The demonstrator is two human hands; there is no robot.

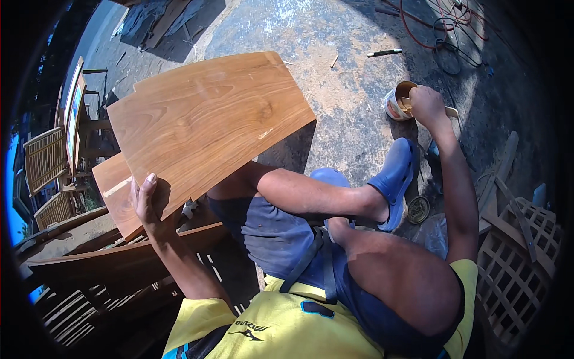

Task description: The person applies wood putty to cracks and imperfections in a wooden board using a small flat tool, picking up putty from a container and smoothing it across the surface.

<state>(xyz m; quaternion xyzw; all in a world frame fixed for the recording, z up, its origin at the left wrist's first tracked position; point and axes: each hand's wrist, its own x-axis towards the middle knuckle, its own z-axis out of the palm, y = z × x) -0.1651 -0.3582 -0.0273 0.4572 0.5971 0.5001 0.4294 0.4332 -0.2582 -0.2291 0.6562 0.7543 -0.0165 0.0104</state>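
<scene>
My left hand (147, 200) is closed round the lower left edge of a brown wooden board (209, 107), thumb on its top face. The board is held tilted above my legs, with a pale smear near its right edge. A second, redder wooden piece (113, 179) shows beneath it, with a light streak on it; whether they are joined I cannot tell. At the right, my right hand (429, 107) is closed on a pale flat stick (451, 112) at the mouth of a small round can (391, 106). Tan paste shows inside the can.
Near my blue clog (394, 179) lies a round lid (418, 209). A dark pen-like tool (384, 52) and tangled hoses (451, 36) lie on the dusty floor (353, 78). Slatted wooden frames (520, 257) stand at the right, and more woodwork (45, 158) at the left.
</scene>
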